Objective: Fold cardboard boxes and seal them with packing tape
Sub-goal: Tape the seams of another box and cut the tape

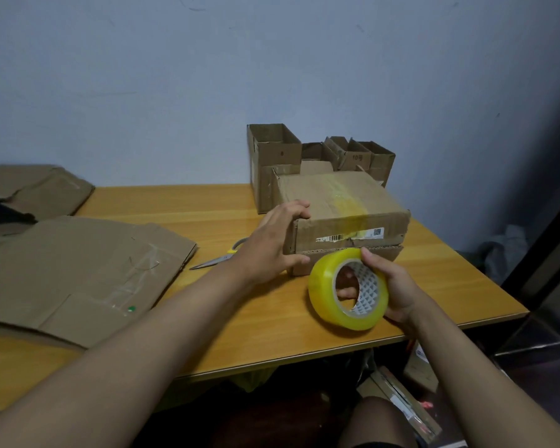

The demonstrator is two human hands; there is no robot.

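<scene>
Left hand: the left hand (pixel 274 240) spreads wide over the near-left corner of the cardboard box (pixel 340 218), fingers curled onto the top edge and thumb against the front face low down.
Right hand: the right hand (pixel 392 286) grips the roll of yellow packing tape (pixel 348 289), thumb on the upper rim and fingers reaching through the core.
Tape roll: held on edge just in front of the box, at about 5 o'clock from it, with its hole facing the camera; whether it touches the table is unclear.
Cardboard box: closed, lying on the wooden table (pixel 240 305) at about 1 o'clock from frame centre; a yellowish tape strip runs over its top and down the front, where a barcode label sits.
Open boxes: a cluster of small open cardboard boxes (pixel 274 150) stands behind it against the wall.
Scissors: a pair of scissors (pixel 215 258) lies at 9 o'clock from the box, partly hidden by the left hand.
Flat cardboard: flattened cardboard sheets (pixel 75 270) cover the table's left side.
</scene>
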